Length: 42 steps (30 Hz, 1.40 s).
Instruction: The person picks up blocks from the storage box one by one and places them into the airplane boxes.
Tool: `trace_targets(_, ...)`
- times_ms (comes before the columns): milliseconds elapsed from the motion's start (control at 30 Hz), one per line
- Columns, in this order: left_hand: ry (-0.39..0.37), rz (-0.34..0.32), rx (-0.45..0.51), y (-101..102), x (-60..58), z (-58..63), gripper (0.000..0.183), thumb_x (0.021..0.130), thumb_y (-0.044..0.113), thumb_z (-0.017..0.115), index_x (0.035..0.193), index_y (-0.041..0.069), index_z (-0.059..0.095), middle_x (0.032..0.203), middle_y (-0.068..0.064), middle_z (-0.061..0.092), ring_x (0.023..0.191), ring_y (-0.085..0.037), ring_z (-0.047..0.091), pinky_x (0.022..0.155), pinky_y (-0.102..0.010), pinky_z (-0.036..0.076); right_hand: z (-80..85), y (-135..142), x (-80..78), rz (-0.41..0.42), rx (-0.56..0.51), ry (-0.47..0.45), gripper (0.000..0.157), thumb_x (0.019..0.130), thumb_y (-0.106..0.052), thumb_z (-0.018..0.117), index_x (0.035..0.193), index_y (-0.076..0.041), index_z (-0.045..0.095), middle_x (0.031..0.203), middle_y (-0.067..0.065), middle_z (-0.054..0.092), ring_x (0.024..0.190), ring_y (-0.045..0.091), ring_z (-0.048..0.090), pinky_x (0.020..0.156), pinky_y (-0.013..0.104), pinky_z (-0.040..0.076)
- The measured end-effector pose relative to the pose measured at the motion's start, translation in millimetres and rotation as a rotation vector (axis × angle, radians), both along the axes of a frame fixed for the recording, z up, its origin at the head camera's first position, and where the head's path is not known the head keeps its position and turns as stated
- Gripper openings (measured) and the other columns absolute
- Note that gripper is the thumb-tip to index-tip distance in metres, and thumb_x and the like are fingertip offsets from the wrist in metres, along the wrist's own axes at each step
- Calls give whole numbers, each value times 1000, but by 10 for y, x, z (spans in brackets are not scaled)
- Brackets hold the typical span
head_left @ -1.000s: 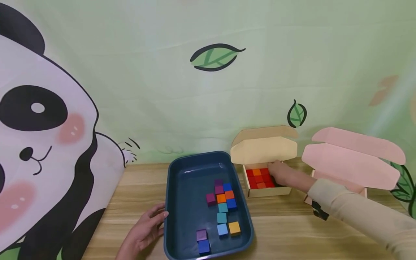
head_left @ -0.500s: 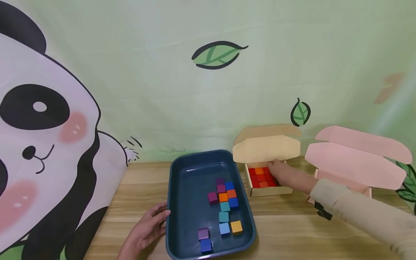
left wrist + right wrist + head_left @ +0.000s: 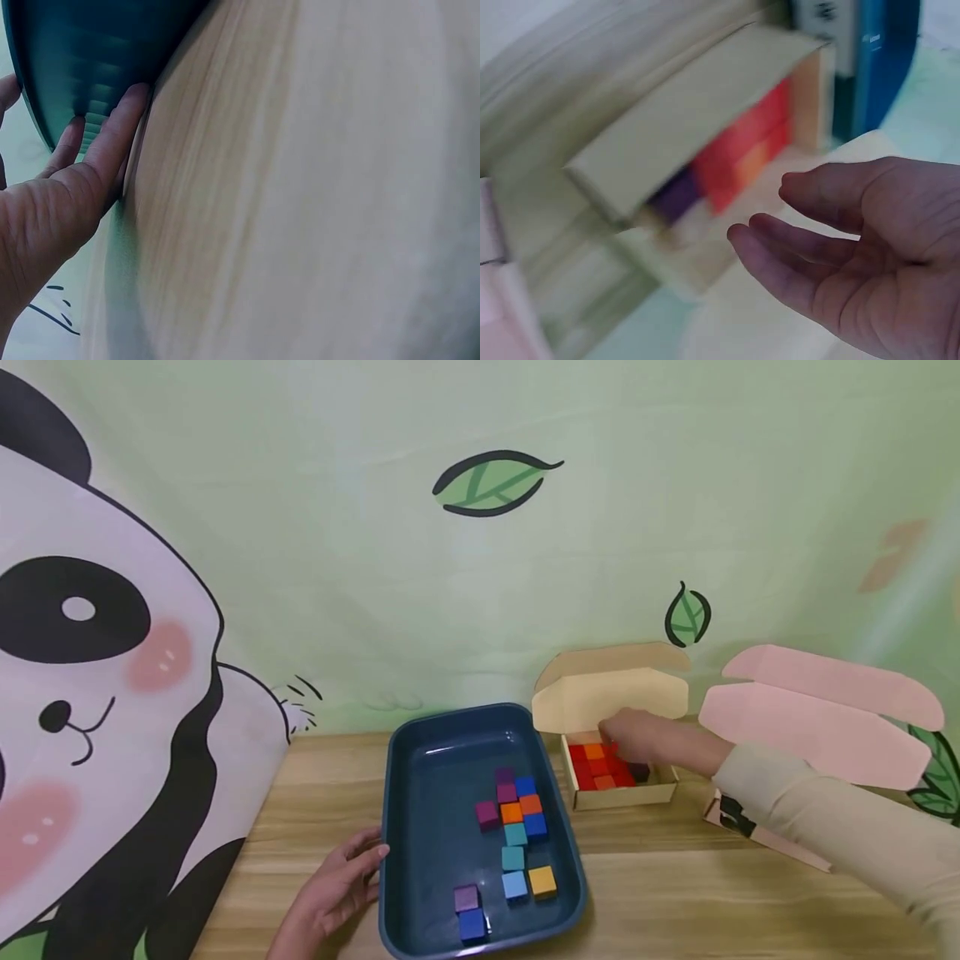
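My left hand [image 3: 333,885] touches the left side of a dark blue tray [image 3: 423,827]. Its fingers lie fairly straight along the outer wall in the left wrist view. Over an open cream cardboard box [image 3: 622,798] is my right hand [image 3: 637,737], its fingers slightly bent and nothing between them in the right wrist view. Rows of red blocks [image 3: 581,774] with a few orange ones fill the box's left part. A dark purple block [image 3: 676,196] sits beside them, partly covered by the hand in the head view.
Several purple, blue, teal, orange and yellow cubes [image 3: 542,882] lie in the tray's right half and near end. A pink box [image 3: 810,727] with its lid raised stands to the right, partly behind my right sleeve. A printed cloth [image 3: 360,568] hangs behind the table.
My right hand has risen out of the cream box and shifted slightly left, leaving a dark purple block in view there. My left hand stays at the tray.
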<state>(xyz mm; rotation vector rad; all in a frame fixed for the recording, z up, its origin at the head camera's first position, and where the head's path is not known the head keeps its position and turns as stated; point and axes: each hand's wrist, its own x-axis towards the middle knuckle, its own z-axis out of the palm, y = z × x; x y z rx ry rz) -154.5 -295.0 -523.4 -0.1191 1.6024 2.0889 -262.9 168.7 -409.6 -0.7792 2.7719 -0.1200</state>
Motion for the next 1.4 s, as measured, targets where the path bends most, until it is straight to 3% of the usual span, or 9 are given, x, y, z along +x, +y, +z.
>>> trace_targets(200, 15, 13, -15, 23, 8, 12, 63, 104, 12, 57, 153, -5, 22, 125, -6, 60, 111, -16, 62, 92, -38, 55, 228, -470, 212, 138, -52, 1, 15, 92, -3, 71, 107, -2, 70, 97, 9, 72, 82, 21, 64, 78, 32, 57)
trace_targets(400, 8, -6, -54, 21, 4, 93, 68, 102, 15, 60, 153, -7, 21, 117, -5, 64, 104, -15, 63, 92, -37, 54, 192, -1004, 462, 277, 9, -38, 20, 96, -11, 71, 116, -9, 71, 103, 7, 73, 83, 16, 63, 78, 26, 57)
trace_targets(600, 36, -12, -88, -39, -2, 169, 69, 102, 11, 59, 155, -6, 18, 124, -6, 57, 103, -16, 63, 89, -38, 55, 62, -1507, 452, 350, 49, -45, 21, 92, -11, 76, 113, -12, 73, 95, 0, 72, 77, 10, 62, 74, 21, 56)
trace_targets(767, 68, -27, -127, -27, 0, 180, 71, 102, 11, 61, 155, -8, 19, 130, -10, 54, 105, -20, 64, 89, -39, 55, -42, -1776, 357, 318, 22, -99, 21, 89, -8, 79, 108, -14, 75, 88, -4, 69, 71, 9, 62, 68, 20, 54)
trace_targets(1000, 81, -30, -147, 3, -12, 196, 72, 102, 14, 61, 156, -8, 18, 143, -21, 46, 112, -23, 63, 91, -41, 55, -231, -1933, 263, 310, 179, -43, 19, 87, -8, 81, 104, -16, 76, 87, -1, 69, 67, 12, 60, 65, 22, 55)
trace_targets(1133, 82, -22, -148, 1, -12, 194, 71, 102, 12, 61, 156, -8, 19, 140, -19, 47, 112, -22, 63, 90, -41, 55, -284, -1900, 236, 304, 135, -67, 17, 87, -9, 81, 102, -17, 77, 86, -3, 69, 66, 11, 60, 64, 22, 55)
trace_targets(1300, 78, -27, -148, -6, -13, 184, 71, 102, 13, 61, 155, -7, 20, 137, -16, 50, 111, -22, 63, 89, -41, 56, -147, -1768, 195, 281, 15, -100, 18, 86, -11, 83, 102, -15, 76, 89, -4, 71, 71, 9, 61, 67, 20, 54)
trace_targets(1400, 82, -31, -145, -13, -14, 186, 70, 102, 13, 61, 155, -6, 20, 138, -18, 47, 111, -23, 63, 89, -41, 55, 5, -1659, 147, 292, 26, -55, 21, 87, -10, 82, 106, -12, 75, 97, 0, 71, 77, 13, 61, 70, 22, 55)
